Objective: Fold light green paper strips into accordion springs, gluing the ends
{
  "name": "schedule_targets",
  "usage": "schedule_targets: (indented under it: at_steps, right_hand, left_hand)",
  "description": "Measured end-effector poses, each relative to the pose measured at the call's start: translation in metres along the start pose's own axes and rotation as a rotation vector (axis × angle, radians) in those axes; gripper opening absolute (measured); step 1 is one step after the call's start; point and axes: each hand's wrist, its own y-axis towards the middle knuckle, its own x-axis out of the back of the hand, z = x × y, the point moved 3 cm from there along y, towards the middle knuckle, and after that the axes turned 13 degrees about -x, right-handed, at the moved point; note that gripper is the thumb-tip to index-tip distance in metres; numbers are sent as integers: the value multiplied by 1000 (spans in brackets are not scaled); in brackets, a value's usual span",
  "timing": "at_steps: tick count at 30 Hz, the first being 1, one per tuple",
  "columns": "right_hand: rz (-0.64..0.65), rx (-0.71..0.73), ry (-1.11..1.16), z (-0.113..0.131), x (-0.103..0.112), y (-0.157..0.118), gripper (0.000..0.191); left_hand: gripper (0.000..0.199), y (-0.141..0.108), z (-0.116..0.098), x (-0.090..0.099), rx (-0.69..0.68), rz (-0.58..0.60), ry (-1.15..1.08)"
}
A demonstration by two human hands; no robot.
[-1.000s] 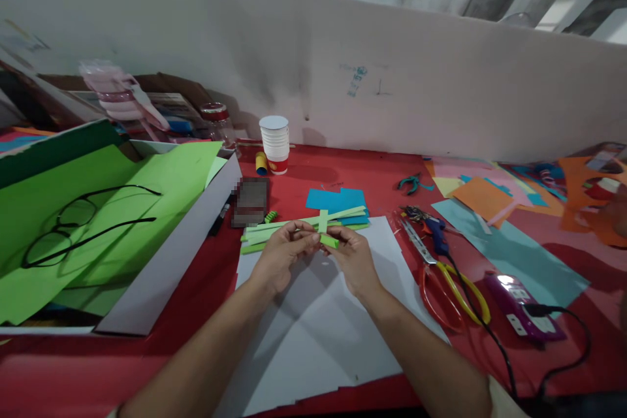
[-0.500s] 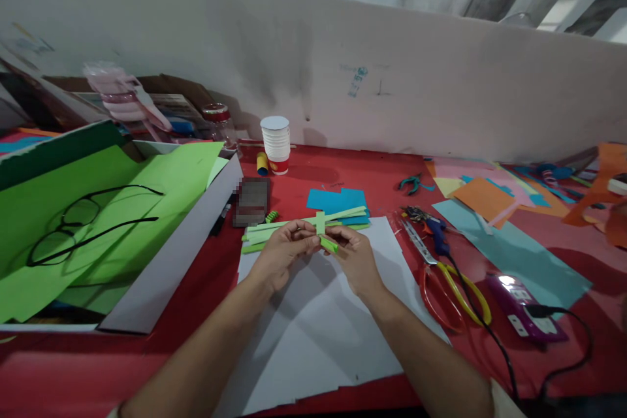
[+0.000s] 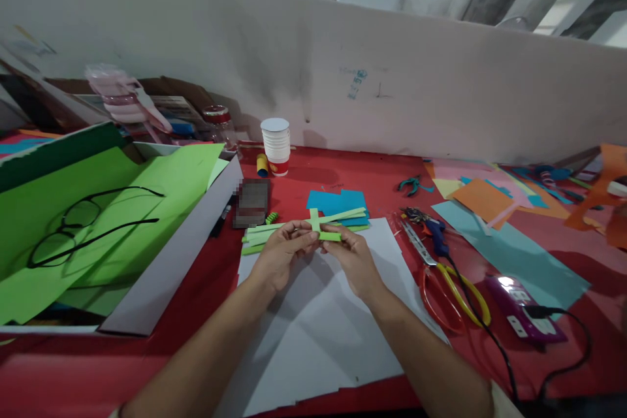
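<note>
Two green paper strips point(image 3: 330, 236) cross each other between my hands, one pale and pointing away from me, one brighter and pointing right. My left hand point(image 3: 287, 249) is closed, thumb and fingers pinching the strips near where they meet. Against the brighter strip, my right hand point(image 3: 351, 255) is closed too, its fingertips pinching it. Both hands hover over white paper sheets point(image 3: 323, 333). Just behind them lie several loose green strips point(image 3: 255, 235) and blue paper pieces point(image 3: 337, 199). The far ends of the held strips are partly hidden by my fingers.
On the left stands a box point(image 3: 171, 261) with green sheets and eyeglasses point(image 3: 73, 228). Paper cups point(image 3: 275, 144) stand behind. To the right lie scissors point(image 3: 431, 261), a blue glue gun point(image 3: 437, 235), a purple extension socket point(image 3: 524, 313) with a cable, pliers point(image 3: 411, 185) and coloured paper point(image 3: 514, 248).
The brighter strip has swung from slanting toward me to lying nearly level, pointing right. The pale strip's upright end has shifted slightly left. Both hands keep their pinch.
</note>
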Motion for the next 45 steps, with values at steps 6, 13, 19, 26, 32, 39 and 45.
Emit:
schedule_targets:
  at_steps: [6, 13, 19, 26, 32, 39, 45]
  right_hand:
    - [-55, -33, -52, -3, -1, -1, 20]
    - [-18, -154, -68, -3, 2, 4, 17]
    - [49, -189, -108, -1, 6, 6, 19]
    - [-78, 159, -289, 1, 4, 2, 32]
    - [-147, 381, -485, 7, 2, -3, 10]
    - [-91, 453, -527, 12, 0, -8, 13]
    - [-102, 440, -503, 10, 1, -7, 13]
  left_hand:
    - [22, -1, 1, -2, 60, 2, 1]
    - [11, 0, 4, 2, 172, 124, 57]
    - [18, -1, 4, 3, 201, 77, 72]
    - [19, -1, 5, 1, 164, -94, -68]
    - [18, -6, 9, -2, 195, -128, -132]
    - [22, -4, 6, -2, 187, -105, -103]
    - [25, -4, 4, -2, 145, -88, -63]
